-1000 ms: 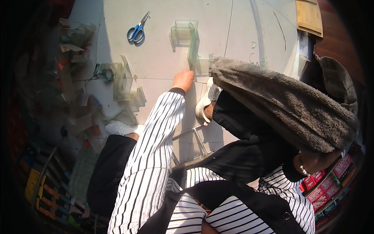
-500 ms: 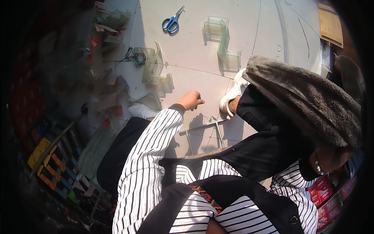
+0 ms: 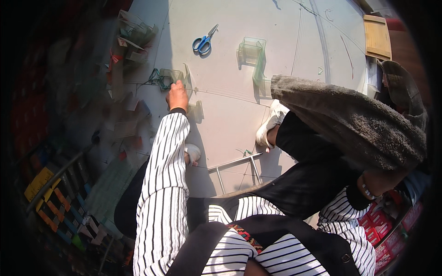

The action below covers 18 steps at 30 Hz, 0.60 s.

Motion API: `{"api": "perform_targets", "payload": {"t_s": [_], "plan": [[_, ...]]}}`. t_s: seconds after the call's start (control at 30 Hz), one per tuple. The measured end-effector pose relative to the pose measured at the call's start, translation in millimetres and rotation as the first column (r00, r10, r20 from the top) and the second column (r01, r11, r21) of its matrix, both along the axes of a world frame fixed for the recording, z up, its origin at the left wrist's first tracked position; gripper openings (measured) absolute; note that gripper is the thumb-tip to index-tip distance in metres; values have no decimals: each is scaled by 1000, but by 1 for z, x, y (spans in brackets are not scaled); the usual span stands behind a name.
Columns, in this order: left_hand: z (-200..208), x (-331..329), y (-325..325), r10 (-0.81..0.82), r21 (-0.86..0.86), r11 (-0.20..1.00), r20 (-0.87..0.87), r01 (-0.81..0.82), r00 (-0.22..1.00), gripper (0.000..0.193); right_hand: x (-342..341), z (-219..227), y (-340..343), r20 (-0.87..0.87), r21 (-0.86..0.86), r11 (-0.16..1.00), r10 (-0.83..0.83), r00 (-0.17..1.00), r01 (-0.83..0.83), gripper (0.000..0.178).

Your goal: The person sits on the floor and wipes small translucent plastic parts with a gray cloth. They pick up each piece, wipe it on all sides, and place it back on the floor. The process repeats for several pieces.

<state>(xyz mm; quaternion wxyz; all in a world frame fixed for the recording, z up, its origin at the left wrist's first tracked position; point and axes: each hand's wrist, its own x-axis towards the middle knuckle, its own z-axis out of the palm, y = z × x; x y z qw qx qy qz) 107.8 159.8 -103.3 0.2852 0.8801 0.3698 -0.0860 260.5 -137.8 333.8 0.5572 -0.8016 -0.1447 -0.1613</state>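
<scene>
My left hand, fingers curled, is closed on a bent sheet of clear greenish plastic, a display holder, on the pale floor at left. It covers the middle of that holder. A similar clear plastic holder lies to the right of it. Blue-handled scissors lie farther off between the two. On the right, my right wrist, with a beaded bracelet, runs up to a grey-brown fuzzy cloth. That cloth spreads over my right knee, and the fingers of my right hand are hidden.
Crumpled plastic pieces and scraps are heaped at far left. A green tangle of string touches the left holder. A thin metal frame stands between my white shoes. Racks of colourful boxes and red boxes flank me; a wooden box sits far right.
My left hand has moved forward and left, from above the floor between my feet onto the left holder. The view has shifted slightly; the cloth's tip sits farther left and covers part of the right holder.
</scene>
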Motion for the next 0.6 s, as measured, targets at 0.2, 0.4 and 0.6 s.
{"api": "perform_targets", "payload": {"t_s": [0.2,0.4,0.6], "plan": [[-19,-6,-1,-97,18,995,-80,99,992,13,0,-8,22,-192,504,795,484,854,-337,56],[33,-13,-9,68,-262,965,228,-6,971,15,4,-31,55,-203,822,412,856,475,-392,56],[165,27,21,315,-438,899,632,-8,708,17,10,-52,88,-220,633,528,824,522,-567,48]]}}
